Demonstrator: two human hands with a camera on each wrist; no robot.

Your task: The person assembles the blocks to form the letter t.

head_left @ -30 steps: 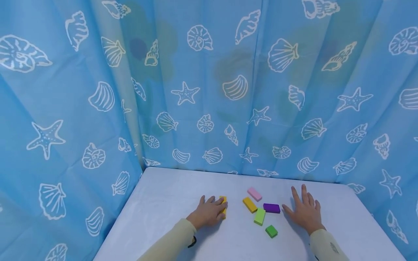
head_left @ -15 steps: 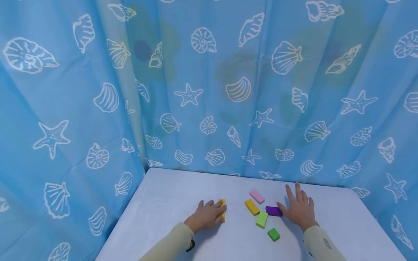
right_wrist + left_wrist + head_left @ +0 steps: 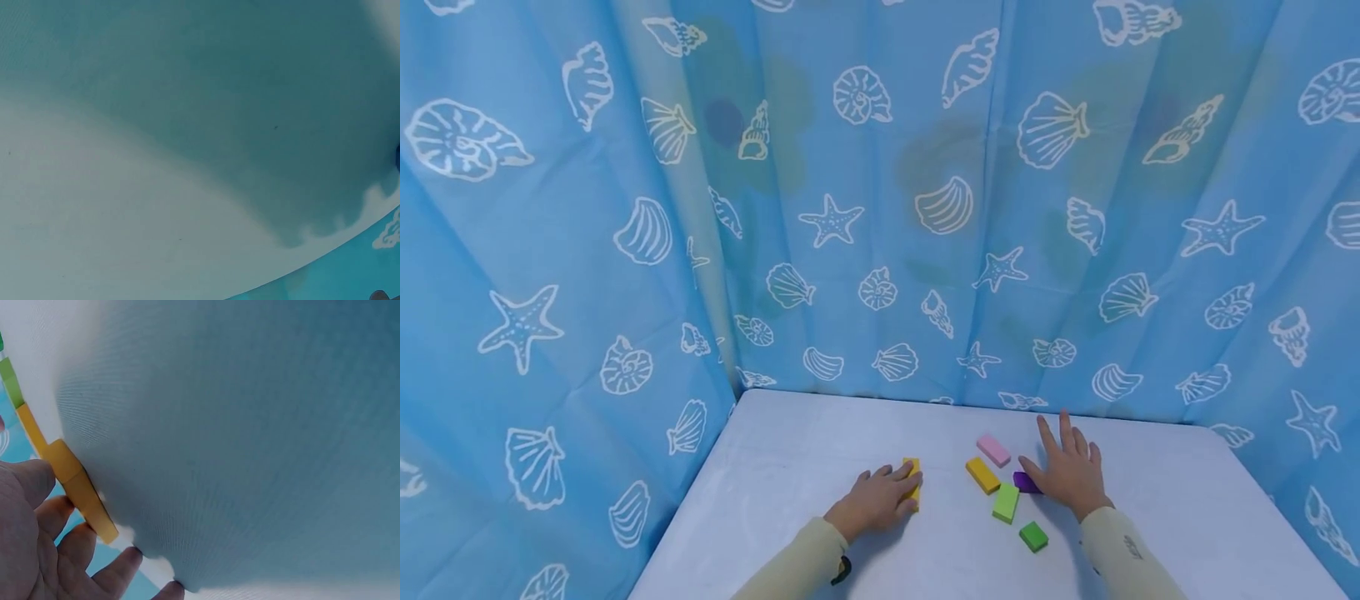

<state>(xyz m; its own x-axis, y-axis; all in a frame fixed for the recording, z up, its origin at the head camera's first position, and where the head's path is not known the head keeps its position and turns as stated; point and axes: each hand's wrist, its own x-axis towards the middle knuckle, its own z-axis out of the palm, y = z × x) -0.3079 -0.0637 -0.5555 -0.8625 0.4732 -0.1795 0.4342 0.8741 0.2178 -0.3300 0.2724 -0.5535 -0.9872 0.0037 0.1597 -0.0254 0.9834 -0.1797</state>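
My left hand holds a yellow block at the left of the group, thumb and fingertips on it at the white table. Beside my right hand, whose fingers are spread and hold nothing, lies a purple block; the thumb overlaps its right part in the head view. Between the hands lie a pink block, a second yellow block, a light green block and a short dark green block. The right wrist view shows mostly table and shadow.
The white table has its far edge against a blue curtain printed with white shells and starfish. The curtain also stands along the left side.
My right hand has moved left, from beside the purple block to partly over it. The left hand stays at its yellow block. The head view has shifted slightly.
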